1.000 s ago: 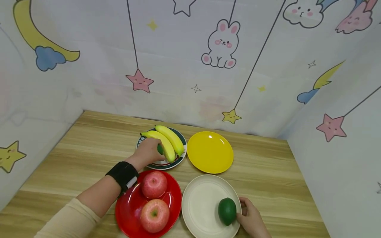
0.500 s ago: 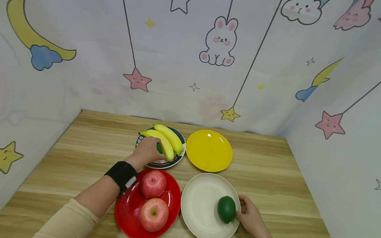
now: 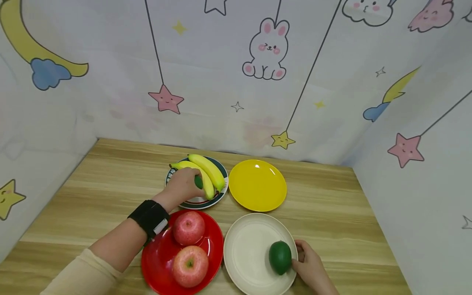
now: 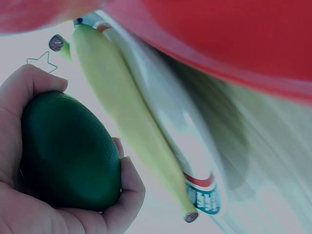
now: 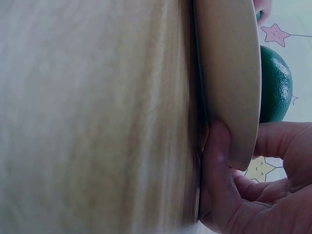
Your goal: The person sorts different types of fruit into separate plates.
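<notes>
My left hand (image 3: 183,184) holds a dark green, egg-shaped fruit (image 4: 70,151), its fingers and thumb curled round it. That hand is over the near side of a patterned plate (image 3: 225,174), beside two yellow bananas (image 3: 210,169). Its wrist wears a black band and partly hides a red plate. At the rim of a cream plate (image 3: 245,254), my right hand (image 3: 310,264) pinches the edge, with one digit under the rim and another above it, as the right wrist view shows. A second green egg-shaped fruit (image 3: 280,257) lies on the cream plate, close to the right fingertips.
Two red apples (image 3: 190,266) sit on the red plate (image 3: 158,262), left of the cream one. A yellow plate (image 3: 257,185) stands behind the cream plate, right of the bananas. White walls (image 3: 206,123) with cartoon prints border the wooden table (image 3: 332,213) at the back and sides.
The head view has shifted slightly. Both hands keep their places and grips, and the fruit and plates stay where they were.
</notes>
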`<state>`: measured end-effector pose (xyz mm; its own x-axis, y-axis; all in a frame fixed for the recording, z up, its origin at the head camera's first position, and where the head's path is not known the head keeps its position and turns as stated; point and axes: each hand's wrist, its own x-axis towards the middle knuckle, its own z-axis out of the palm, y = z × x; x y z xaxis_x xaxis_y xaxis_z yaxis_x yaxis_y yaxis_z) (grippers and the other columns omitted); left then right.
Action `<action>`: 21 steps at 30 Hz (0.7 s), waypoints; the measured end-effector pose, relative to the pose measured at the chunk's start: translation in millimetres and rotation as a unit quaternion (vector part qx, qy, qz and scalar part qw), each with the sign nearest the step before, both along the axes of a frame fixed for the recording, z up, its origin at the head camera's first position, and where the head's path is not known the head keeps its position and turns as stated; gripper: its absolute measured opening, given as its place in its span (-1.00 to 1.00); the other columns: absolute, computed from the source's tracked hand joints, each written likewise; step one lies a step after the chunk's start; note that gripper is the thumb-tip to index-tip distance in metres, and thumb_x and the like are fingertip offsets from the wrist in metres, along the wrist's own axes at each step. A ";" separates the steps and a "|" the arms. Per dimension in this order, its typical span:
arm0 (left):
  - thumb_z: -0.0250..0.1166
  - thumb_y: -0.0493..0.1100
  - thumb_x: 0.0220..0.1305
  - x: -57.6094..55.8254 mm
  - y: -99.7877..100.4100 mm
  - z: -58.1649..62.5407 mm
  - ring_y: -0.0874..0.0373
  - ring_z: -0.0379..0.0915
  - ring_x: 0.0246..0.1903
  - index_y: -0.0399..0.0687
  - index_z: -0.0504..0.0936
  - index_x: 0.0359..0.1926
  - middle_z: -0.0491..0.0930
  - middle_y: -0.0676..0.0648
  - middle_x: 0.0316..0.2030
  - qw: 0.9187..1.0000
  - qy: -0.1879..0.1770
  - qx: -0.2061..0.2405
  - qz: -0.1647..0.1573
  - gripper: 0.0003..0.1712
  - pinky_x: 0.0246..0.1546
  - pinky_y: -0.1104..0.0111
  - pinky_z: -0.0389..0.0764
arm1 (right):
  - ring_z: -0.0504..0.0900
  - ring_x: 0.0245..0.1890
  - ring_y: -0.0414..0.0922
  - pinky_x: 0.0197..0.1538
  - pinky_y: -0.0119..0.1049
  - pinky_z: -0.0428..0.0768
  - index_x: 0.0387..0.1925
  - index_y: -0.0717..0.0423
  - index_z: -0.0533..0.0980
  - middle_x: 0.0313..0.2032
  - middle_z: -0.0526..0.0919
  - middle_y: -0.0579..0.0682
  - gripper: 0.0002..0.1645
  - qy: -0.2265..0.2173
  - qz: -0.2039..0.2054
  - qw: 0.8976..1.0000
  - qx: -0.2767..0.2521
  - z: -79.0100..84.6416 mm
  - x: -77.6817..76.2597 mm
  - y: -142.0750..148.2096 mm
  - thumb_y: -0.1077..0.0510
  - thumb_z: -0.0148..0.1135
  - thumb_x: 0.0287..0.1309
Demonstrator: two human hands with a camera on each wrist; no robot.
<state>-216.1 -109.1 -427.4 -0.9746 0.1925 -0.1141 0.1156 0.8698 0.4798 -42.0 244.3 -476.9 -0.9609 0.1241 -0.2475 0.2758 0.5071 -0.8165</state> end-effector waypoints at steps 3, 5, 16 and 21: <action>0.51 -0.01 -0.17 2.2 4.4 4.1 0.03 0.41 -0.26 -0.15 0.57 -0.04 0.58 -0.08 -0.27 1.000 0.000 0.006 -0.001 -0.38 -0.22 0.21 0.60 | 0.55 -0.37 -0.15 -0.39 -0.38 0.60 0.08 0.43 0.35 -0.20 0.56 0.16 -0.38 0.002 -0.001 1.000 0.005 -1.3 -0.2 0.5 0.51 0.16 -0.16; 0.51 -0.03 -0.17 3.6 7.8 6.8 0.03 0.40 -0.27 -0.17 0.56 0.00 0.57 -0.09 -0.26 1.000 -0.003 0.017 -0.004 -0.34 -0.25 0.24 0.61 | 0.54 -0.38 -0.15 -0.40 -0.39 0.59 0.07 0.43 0.36 -0.20 0.57 0.15 -0.38 0.003 -0.002 1.000 0.007 -2.2 -0.5 0.8 0.51 0.16 -0.16; 0.53 -0.04 -0.21 7.6 30.5 22.4 0.05 0.41 -0.27 -0.10 0.58 -0.13 0.55 -0.04 -0.31 0.999 -0.010 0.015 -0.027 -0.45 -0.25 0.27 0.63 | 0.55 -0.38 -0.15 -0.39 -0.38 0.61 0.05 0.42 0.38 -0.23 0.56 0.15 -0.39 0.004 -0.011 1.000 -0.009 -0.7 0.5 -0.8 0.53 0.15 -0.20; 0.54 -0.02 -0.19 13.6 39.4 32.1 0.03 0.42 -0.19 -0.10 0.56 -0.02 0.56 -0.08 -0.17 0.999 -0.009 0.014 -0.035 -0.36 -0.17 0.22 0.65 | 0.56 -0.38 -0.14 -0.39 -0.37 0.62 0.05 0.42 0.38 -0.22 0.56 0.17 -0.39 0.004 -0.013 1.000 -0.012 0.7 1.6 -1.6 0.53 0.14 -0.20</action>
<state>-202.5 -69.7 -395.2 -0.9566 0.2630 -0.1252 0.1661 0.8457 0.5071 -40.4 242.7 -476.2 -0.9592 0.1435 -0.2434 0.2825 0.4791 -0.8310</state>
